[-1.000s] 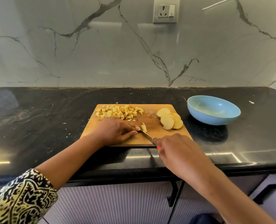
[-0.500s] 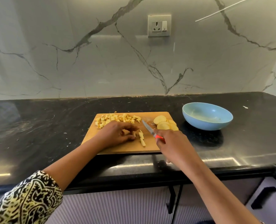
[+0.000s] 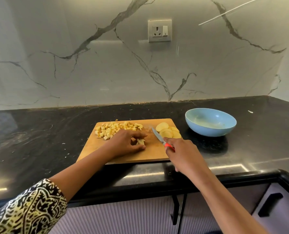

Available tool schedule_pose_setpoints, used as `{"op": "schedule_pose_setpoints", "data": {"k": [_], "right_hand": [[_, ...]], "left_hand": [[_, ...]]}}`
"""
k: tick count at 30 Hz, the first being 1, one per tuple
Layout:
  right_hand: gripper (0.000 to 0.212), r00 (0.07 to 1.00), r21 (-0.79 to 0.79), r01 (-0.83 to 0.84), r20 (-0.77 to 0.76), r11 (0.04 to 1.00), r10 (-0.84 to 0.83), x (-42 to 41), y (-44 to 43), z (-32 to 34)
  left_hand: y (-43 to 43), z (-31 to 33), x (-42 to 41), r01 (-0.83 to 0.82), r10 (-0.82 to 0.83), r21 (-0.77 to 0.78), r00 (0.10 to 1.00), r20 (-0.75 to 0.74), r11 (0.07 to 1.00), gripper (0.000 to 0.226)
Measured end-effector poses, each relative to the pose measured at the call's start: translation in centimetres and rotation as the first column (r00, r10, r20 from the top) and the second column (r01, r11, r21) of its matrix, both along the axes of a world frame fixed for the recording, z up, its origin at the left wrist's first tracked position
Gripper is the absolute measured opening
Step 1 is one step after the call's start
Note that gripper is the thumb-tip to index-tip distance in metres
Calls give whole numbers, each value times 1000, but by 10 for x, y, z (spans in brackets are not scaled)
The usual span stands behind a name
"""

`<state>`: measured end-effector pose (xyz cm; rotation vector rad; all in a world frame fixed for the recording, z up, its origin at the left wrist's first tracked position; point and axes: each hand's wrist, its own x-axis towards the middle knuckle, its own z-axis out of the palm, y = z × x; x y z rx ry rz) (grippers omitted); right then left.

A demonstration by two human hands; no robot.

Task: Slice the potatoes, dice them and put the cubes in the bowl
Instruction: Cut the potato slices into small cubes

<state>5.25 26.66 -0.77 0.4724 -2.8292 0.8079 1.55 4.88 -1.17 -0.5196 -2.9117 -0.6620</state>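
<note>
A wooden cutting board (image 3: 116, 154) lies on the black counter. A heap of potato cubes (image 3: 118, 130) sits at its far left and several round potato slices (image 3: 168, 131) lie at its far right. My left hand (image 3: 127, 143) rests on the board's middle, fingers curled around a few potato strips (image 3: 140, 141). My right hand (image 3: 184, 153) grips a small knife (image 3: 158, 136) by its red handle; the blade points up and away, lifted just right of the strips. The blue bowl (image 3: 210, 130) stands to the right of the board and looks empty.
The marble backsplash carries a wall socket (image 3: 159, 30) above the board. Small potato scraps dot the black counter (image 3: 39, 141). Cabinet doors with black handles (image 3: 269, 206) sit below the counter's front edge.
The knife has come off the strips and moved right, blade raised. My left hand has drawn the cut strips together under its fingers. The camera has tilted up.
</note>
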Motion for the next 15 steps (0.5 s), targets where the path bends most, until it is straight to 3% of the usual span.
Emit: {"op": "schedule_pose_setpoints", "data": {"k": [4,9,12,15], "right_hand": [[38,1000,-12,1,8,1000,-1,1,1,-4],[40,1000,-1,-17,-6,1000,17,3,1,-6],[40,999,-12,-35,-18,999,34,4,-1,-6],[40,998,-13,-49,-26,999,49,4,0,-6]], "left_hand": [[-10,5,-14,17,-26,79,994,108,997,41],[-22,17,-28,170,-183,70,941,285,983,47],[-25,26,-35,264,-247,9,889,387,965,51],[-25,29,-40,309,-260,-100,905,336,946,40]]}}
